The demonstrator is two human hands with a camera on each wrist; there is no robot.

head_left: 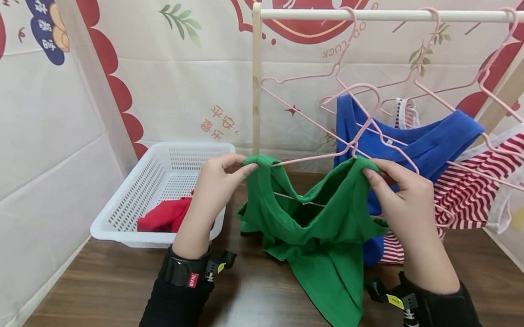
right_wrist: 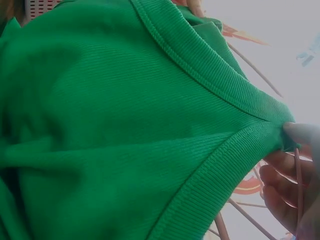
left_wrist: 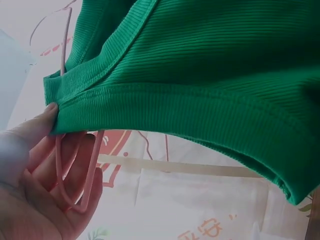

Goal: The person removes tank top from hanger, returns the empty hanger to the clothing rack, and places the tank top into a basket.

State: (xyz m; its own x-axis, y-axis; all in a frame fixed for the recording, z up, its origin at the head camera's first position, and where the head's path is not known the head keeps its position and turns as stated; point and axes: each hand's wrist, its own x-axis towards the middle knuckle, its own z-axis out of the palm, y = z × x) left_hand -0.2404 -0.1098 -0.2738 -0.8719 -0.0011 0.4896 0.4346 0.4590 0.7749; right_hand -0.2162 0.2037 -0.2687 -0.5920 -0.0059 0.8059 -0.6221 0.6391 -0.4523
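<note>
A green tank top [head_left: 323, 268] hangs between the hands, draped over a pink hanger [head_left: 310, 158] whose hook stands up unattached in front of the rack. My left hand [head_left: 217, 186] pinches one shoulder strap between thumb and fingers. In the left wrist view, the hanger's looped end passes under that strap and lies against the fingers. Opposite it, my right hand [head_left: 401, 199] pinches the other strap near the hanger's other end. Ribbed green fabric [right_wrist: 125, 120] fills most of the right wrist view. The top's lower part trails down toward the table.
A white basket [head_left: 149, 237] with red cloth [head_left: 165, 215] inside stands at left. Behind the right hand, a blue tank top [head_left: 421, 141] and a red-and-white striped garment [head_left: 471, 187] hang on pink hangers from the white rail [head_left: 382, 15]. Another hanger there holds no garment.
</note>
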